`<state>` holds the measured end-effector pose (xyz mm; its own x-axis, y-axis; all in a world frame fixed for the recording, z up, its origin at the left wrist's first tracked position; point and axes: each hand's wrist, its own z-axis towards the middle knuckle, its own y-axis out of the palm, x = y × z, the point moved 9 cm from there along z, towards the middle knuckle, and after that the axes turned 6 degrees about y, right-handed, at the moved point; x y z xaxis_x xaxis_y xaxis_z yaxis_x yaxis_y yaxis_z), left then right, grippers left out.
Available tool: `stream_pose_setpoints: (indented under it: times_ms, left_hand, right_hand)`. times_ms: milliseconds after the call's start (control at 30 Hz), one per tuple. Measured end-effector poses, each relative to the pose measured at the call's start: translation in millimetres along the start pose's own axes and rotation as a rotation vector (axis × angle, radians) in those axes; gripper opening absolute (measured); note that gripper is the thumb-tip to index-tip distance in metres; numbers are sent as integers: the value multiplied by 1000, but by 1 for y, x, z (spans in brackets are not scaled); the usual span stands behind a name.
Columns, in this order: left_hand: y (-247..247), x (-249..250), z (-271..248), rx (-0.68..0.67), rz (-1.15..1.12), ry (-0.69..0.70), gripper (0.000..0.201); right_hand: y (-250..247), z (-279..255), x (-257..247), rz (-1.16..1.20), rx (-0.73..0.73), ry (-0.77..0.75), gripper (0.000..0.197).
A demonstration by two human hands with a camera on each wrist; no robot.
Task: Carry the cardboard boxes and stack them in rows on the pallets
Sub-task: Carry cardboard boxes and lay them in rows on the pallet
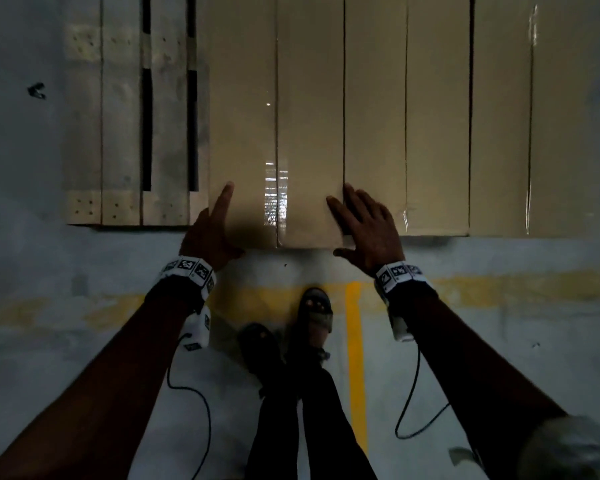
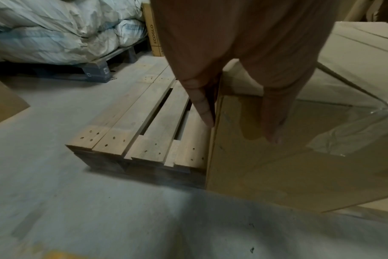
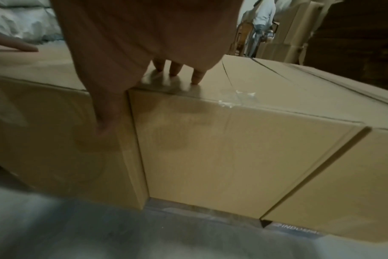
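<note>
Three cardboard boxes [image 1: 406, 116] on a pallet [image 1: 125, 116], dim grey floor [image 1: 32, 202], far ends cropped; both hands, left [image 1: 208, 233] and right [image 1: 368, 226], flat, straight-fingered on the nearest.

Tan boxes [image 1: 361, 116]; pale wood pallet [image 1: 122, 133]; yellow floor line [image 1: 355, 341].

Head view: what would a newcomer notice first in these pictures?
First, the row of cardboard boxes lying side by side on the wooden pallet, whose left part is bare. Next, the two hands at the leftmost box: the left hand against its left side, the right hand flat on its right edge. A yellow line marks the floor below.
</note>
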<state>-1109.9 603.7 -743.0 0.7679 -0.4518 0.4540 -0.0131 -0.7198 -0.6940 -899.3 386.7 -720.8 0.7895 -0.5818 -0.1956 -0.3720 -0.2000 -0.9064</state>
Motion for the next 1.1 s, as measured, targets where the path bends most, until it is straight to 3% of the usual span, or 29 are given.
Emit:
stream_pose_setpoints:
  times_ms: [1100]
  left_hand:
    - [-19,4,16,18,-17,-8,142]
  right_hand:
    - [-8,8,-2,-23,129,-17,94]
